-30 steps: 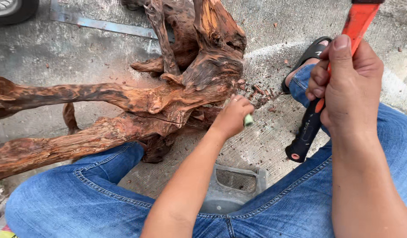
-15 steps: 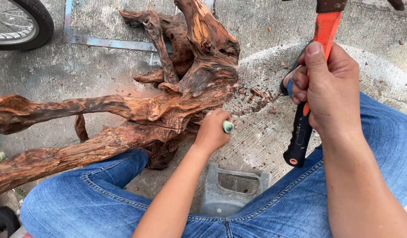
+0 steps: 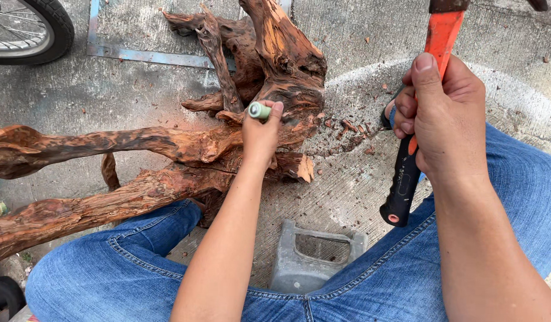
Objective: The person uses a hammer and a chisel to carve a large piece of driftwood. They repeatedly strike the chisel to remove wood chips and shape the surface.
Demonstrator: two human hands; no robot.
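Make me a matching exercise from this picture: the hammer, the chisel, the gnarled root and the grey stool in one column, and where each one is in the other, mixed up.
Things:
1. hammer
2. chisel
3. gnarled root
4. grey stool

Places:
A. on the concrete, partly across the left thigh
B. raised in the right hand
C. between the person's legs
D. in the left hand, set against the wood

Pairs: 1-B, 2-D, 3-A, 4-C

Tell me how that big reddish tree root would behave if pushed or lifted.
The root looks stiff and probably heavy: thick, gnarled limbs sprawl across the concrete floor. Its branching shape would likely rock rather than roll. The surface seems brittle; chips lie beside it.
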